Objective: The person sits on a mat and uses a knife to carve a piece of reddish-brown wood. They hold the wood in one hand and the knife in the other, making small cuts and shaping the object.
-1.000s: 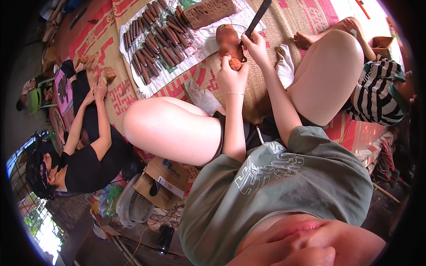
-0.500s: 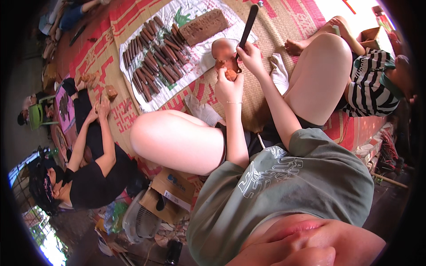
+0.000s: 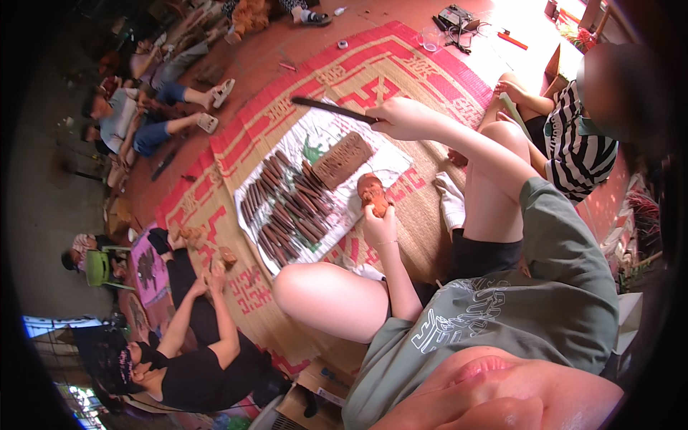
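My left hand (image 3: 380, 226) is closed round the lower part of a small reddish-brown carved figurine (image 3: 371, 189) with a rounded head, held up above the mat. My right hand (image 3: 405, 119) reaches out to the far side, gripping one end of a long, dark, flat tool (image 3: 331, 109). The tool points left over the far edge of a white cloth (image 3: 337, 247), well apart from the figurine. On that cloth lie many slim brown sticks (image 3: 290, 204), like tool handles, in rough rows. A rough brown block (image 3: 344, 160) rests beside them, next to a green print on the cloth.
A red-patterned straw mat (image 3: 401, 68) covers the floor. To my left, a person in black (image 3: 197, 358) works on a small brown piece (image 3: 227, 256). A person in a striped shirt (image 3: 573, 147) sits close on my right. Other people (image 3: 115, 122) sit at the far left.
My right hand has moved away from the figurine, outward to the far side, swinging the dark tool to point left. The figurine stays in my left hand. The view has shifted, showing more floor beyond.
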A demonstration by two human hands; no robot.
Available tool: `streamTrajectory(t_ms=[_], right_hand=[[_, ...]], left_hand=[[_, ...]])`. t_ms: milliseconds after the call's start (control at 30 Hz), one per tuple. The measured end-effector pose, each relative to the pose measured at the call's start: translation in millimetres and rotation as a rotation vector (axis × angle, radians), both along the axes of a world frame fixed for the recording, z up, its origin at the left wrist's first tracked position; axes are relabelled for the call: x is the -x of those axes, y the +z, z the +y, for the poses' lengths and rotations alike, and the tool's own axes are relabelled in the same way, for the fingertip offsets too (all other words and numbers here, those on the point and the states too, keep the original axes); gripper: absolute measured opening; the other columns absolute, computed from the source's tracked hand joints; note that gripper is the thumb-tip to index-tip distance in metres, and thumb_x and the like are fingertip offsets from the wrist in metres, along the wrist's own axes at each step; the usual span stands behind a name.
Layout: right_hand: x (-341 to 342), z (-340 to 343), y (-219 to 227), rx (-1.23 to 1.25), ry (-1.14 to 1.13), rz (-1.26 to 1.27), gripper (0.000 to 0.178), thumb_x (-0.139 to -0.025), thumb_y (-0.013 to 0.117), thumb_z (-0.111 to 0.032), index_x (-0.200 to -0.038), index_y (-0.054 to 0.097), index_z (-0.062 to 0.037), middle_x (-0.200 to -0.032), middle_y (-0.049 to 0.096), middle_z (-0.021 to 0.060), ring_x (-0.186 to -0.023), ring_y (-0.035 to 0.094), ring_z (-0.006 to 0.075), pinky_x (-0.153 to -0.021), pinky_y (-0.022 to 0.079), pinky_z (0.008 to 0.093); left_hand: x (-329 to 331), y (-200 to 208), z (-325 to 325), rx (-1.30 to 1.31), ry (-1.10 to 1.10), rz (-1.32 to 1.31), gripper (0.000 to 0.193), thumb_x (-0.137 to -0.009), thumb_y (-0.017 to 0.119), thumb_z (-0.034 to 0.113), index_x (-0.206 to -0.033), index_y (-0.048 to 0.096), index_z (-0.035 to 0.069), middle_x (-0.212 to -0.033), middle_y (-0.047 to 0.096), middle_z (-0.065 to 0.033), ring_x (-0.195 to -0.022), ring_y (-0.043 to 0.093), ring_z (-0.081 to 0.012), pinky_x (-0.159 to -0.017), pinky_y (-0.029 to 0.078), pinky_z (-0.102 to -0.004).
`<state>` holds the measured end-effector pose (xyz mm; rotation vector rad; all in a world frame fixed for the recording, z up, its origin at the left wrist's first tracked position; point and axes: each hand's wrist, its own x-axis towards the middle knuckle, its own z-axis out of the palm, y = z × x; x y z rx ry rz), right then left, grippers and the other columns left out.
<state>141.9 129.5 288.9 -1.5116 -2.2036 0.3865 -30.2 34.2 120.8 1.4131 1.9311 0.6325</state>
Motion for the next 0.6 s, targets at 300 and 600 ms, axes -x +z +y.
streamTrajectory(t_ms=[300,600], right_hand=[[-20,50,-56,0.407,-0.052,-0.454,0.02,-0.066,0.055,-0.016,-0.079,0.066,-0.0046,-0.075,0.063,0.0113,-0.071,0.062,0.0275,-0.056,0.048,0.0375],[4,37,-73,0.625,0.176,-0.481,0.026,-0.063,0.056,-0.015,-0.083,0.067,-0.0035,-0.084,0.064,0.0138,-0.077,0.061,0.0261,-0.066,0.048,0.038]], left_hand=[[-2,2,46,0.154,-0.251,0.268,0.063,-0.066,0.056,0.038,-0.111,0.042,-0.003,-0.1,0.057,-0.0257,-0.094,0.055,-0.0393,-0.083,0.042,-0.0435],[-21,29,145,0.296,-0.728,0.597,0.065,-0.075,0.045,0.049,-0.112,0.049,-0.005,-0.106,0.056,-0.0251,-0.102,0.054,-0.036,-0.088,0.041,-0.0394]])
